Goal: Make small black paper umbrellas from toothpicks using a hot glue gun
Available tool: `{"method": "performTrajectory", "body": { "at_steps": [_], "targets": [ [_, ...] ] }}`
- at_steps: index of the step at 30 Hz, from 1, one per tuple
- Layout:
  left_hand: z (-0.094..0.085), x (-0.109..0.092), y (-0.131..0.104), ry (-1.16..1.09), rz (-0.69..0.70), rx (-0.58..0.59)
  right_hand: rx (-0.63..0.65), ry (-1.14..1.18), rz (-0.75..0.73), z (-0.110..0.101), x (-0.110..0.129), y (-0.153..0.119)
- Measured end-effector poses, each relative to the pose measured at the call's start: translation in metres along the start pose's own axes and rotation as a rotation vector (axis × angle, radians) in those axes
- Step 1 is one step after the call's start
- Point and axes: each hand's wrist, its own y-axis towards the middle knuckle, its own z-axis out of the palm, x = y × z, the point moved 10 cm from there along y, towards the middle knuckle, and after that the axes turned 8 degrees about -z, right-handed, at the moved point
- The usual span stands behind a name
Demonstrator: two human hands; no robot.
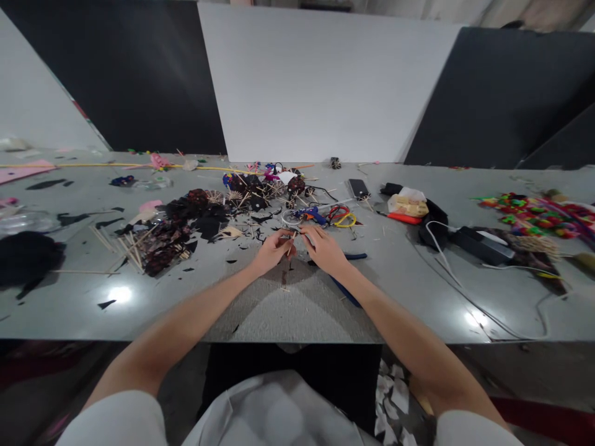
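Note:
My left hand (273, 253) is closed in a pinch on a thin wooden stick (293, 240) over the near middle of the table. Just right of it, my right hand (324, 249) has its fingers bent in towards the same stick; what its fingertips pinch is too small to make out. Under and beside my right wrist lies a tool with blue handles (356, 256), its head hidden by the hand. Beyond the hands rests a blue glue gun (314, 215) among coloured cables (343, 217).
Left of my hands spreads a heap of black scraps (211, 220) with loose wooden sticks (132, 251). A phone (358, 189) lies behind. To the right are a tissue pack (408, 204), a black power adapter (483, 246) with white cable, and colourful pieces (534, 214). Upright panels (320, 87) close off the back.

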Motion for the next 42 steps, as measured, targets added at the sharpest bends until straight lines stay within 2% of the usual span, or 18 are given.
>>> {"method": "performTrajectory", "body": {
  "at_steps": [12,19,30,42],
  "targets": [
    [-0.001,0.004,0.0,-0.058,-0.081,-0.001,-0.203,0.306,0.259,-0.003,-0.028,-0.009],
    [0.0,0.006,0.0,-0.068,-0.106,0.016,-0.231,0.341,0.328,-0.006,-0.033,-0.01],
    [-0.003,0.012,0.003,-0.064,-0.107,0.007,-0.211,0.304,0.265,-0.004,-0.029,-0.009],
    [-0.002,0.01,0.002,-0.038,-0.105,0.008,-0.084,0.199,0.065,-0.001,-0.003,-0.003]
  ]
}}
